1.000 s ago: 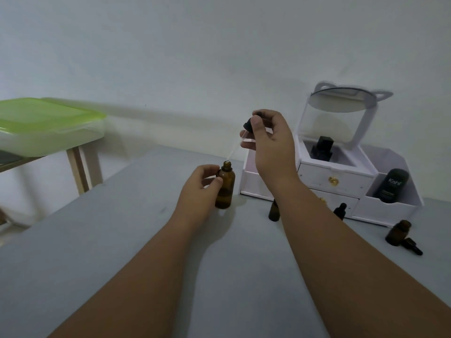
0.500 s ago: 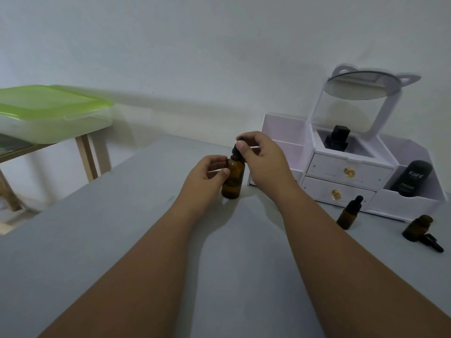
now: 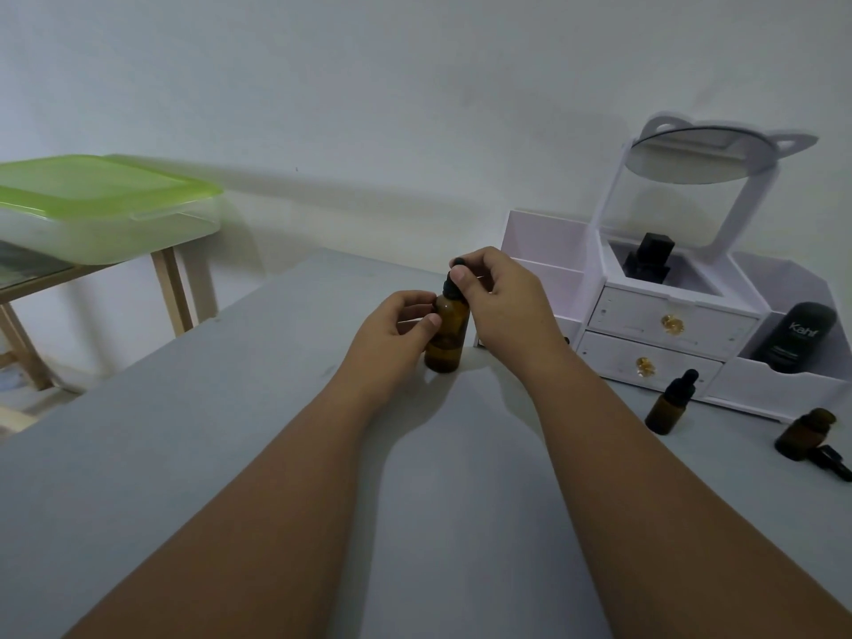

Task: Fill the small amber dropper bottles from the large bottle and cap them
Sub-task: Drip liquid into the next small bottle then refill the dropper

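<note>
The grey table (image 3: 230,454) serves as the work surface. The large amber bottle (image 3: 446,336) is stood upright near its far middle, where it can be reached from both sides. A white organiser (image 3: 645,311) with a tilted mirror is set against the wall at the far right. A black tube (image 3: 802,339) is stood in its right compartment and a black bottle (image 3: 647,258) in its middle well, both kept out of the way of the work. A green-lidded box (image 3: 92,196) is seen on a side table at the left, well apart, and appears to play no part.

The body of the large amber bottle is gripped by the left hand (image 3: 392,329), fingers and thumb curled round it, evidently to stop it turning or tipping. Its black dropper cap (image 3: 454,283) is pinched at the neck by the thumb and fingertips of the right hand (image 3: 502,302), which is arched over the top. A twist of the cap is judged to be in hand, though tightening cannot be told from loosening.

One small capped bottle (image 3: 666,408) is stood in front of the organiser's lower drawer, which suggests it is finished. A small open bottle (image 3: 804,433) is stood near the table's right edge. A loose dropper cap (image 3: 834,461) is laid at its base, presumably kept ready for closing it. How full the open bottle is cannot be made out.
</note>
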